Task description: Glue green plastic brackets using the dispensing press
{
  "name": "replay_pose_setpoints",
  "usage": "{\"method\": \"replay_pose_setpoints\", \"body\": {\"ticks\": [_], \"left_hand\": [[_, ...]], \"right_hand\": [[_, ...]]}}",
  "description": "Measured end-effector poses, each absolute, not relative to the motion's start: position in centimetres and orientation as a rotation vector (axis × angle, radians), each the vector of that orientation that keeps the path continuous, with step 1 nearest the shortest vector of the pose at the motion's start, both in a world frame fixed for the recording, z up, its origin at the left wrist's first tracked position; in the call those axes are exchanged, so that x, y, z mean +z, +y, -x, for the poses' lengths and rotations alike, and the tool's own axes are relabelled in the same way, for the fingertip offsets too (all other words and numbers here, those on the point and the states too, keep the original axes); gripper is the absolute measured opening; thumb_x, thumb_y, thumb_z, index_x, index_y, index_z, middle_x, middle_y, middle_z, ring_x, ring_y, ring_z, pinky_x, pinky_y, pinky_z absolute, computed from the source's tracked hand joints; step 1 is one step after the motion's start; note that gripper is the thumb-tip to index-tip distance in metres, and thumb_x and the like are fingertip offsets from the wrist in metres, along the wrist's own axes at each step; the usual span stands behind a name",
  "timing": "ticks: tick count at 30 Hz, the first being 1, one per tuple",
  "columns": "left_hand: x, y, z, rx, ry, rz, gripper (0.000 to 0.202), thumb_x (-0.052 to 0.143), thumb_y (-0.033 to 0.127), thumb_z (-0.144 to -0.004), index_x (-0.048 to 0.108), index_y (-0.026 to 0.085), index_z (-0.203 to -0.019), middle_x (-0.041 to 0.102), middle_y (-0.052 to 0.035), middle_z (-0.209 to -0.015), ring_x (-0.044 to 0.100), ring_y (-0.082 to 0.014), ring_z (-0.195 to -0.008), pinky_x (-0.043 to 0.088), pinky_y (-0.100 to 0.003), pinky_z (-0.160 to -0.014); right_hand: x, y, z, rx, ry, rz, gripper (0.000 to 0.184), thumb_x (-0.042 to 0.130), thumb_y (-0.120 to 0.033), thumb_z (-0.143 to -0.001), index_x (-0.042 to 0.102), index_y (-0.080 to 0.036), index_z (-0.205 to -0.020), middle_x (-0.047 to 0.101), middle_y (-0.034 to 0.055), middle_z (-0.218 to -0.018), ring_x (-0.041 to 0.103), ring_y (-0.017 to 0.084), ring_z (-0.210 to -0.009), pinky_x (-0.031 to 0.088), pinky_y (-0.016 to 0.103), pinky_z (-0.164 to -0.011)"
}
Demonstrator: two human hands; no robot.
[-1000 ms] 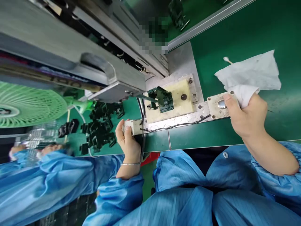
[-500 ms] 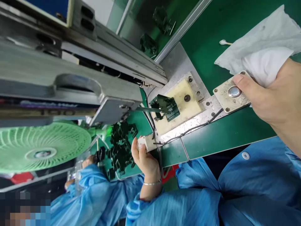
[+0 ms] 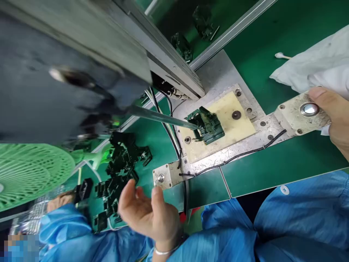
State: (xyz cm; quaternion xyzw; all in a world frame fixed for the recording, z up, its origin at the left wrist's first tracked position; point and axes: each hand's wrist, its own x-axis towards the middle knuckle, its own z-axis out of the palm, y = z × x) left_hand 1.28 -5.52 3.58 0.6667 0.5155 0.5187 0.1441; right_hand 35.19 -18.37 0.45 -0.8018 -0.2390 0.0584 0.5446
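My left hand (image 3: pixel 149 213) hangs just off the left push-button box (image 3: pixel 167 175), palm up, fingers apart and holding nothing. My right hand (image 3: pixel 338 116) is on the right push-button box (image 3: pixel 289 116), its thumb on the top plate beside the round metal button; its other fingers are hidden. A white cloth (image 3: pixel 332 51) lies against that hand, and a bit of white shows below the box. Between the boxes, a dark green plastic part (image 3: pixel 211 129) sits on a cream fixture block (image 3: pixel 241 127). A thin metal rod (image 3: pixel 163 118) from the machine head reaches to the part.
The blurred machine head (image 3: pixel 81 91) fills the upper left. Dark plastic parts (image 3: pixel 120 171) are piled on the green bench, near a green fan (image 3: pixel 32 174) and a co-worker's hand (image 3: pixel 61 202). A cotton swab (image 3: pixel 282 55) lies by the cloth. Black cables run along the fixture.
My left hand has let go of the left button box and moved down and left. My right thumb has shifted slightly away from its button. The view has moved, and the machine head appears larger.
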Motion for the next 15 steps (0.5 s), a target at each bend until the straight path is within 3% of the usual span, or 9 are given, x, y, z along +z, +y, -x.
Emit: {"method": "replay_pose_setpoints", "body": {"ticks": [5, 10, 12, 15], "left_hand": [[8.1, -3.6, -4.6, 1.02, 1.136, -2.022, 0.06, 0.081, 0.026, -0.071, 0.057, 0.031, -0.127, 0.055, -0.0007, -0.134, 0.042, -0.0293, -0.135, 0.036, -0.046, -0.117], [8.9, 0.3, -8.8, 0.547, 0.904, -1.921, 0.084, 0.091, 0.02, -0.054, 0.054, 0.031, -0.128, 0.052, -0.003, -0.138, 0.038, -0.0294, -0.138, 0.035, -0.044, -0.117], [8.3, 1.2, -10.1, 0.447, 0.909, -1.86, 0.084, 0.092, 0.018, -0.051, 0.055, 0.026, -0.126, 0.057, -0.0065, -0.131, 0.045, -0.0304, -0.133, 0.036, -0.046, -0.116], [7.5, 1.6, -11.3, 0.367, 0.92, -1.765, 0.071, 0.089, 0.021, -0.059, 0.057, 0.022, -0.122, 0.064, -0.0074, -0.115, 0.061, -0.0294, -0.114, 0.046, -0.048, -0.106]], "right_hand": [[0.3, -18.6, -35.1, 0.139, -0.601, 1.887, 0.024, 0.071, -0.045, -0.086, 0.067, -0.022, -0.077, 0.063, -0.0028, -0.08, 0.063, 0.025, -0.095, 0.049, 0.042, -0.078], [0.3, -18.5, -35.0, 0.115, -0.619, 1.9, 0.021, 0.07, -0.04, -0.085, 0.068, -0.019, -0.079, 0.068, 0.0028, -0.087, 0.065, 0.025, -0.088, 0.05, 0.042, -0.075], [0.3, -18.4, -35.0, 0.089, -0.642, 1.902, 0.021, 0.07, -0.039, -0.084, 0.068, -0.019, -0.078, 0.068, 0.0039, -0.085, 0.065, 0.024, -0.083, 0.05, 0.041, -0.073], [0.2, -18.5, -35.0, 0.079, -0.635, 1.927, 0.023, 0.07, -0.042, -0.082, 0.067, -0.021, -0.074, 0.063, 0.0019, -0.071, 0.063, 0.023, -0.072, 0.046, 0.039, -0.064]]}}
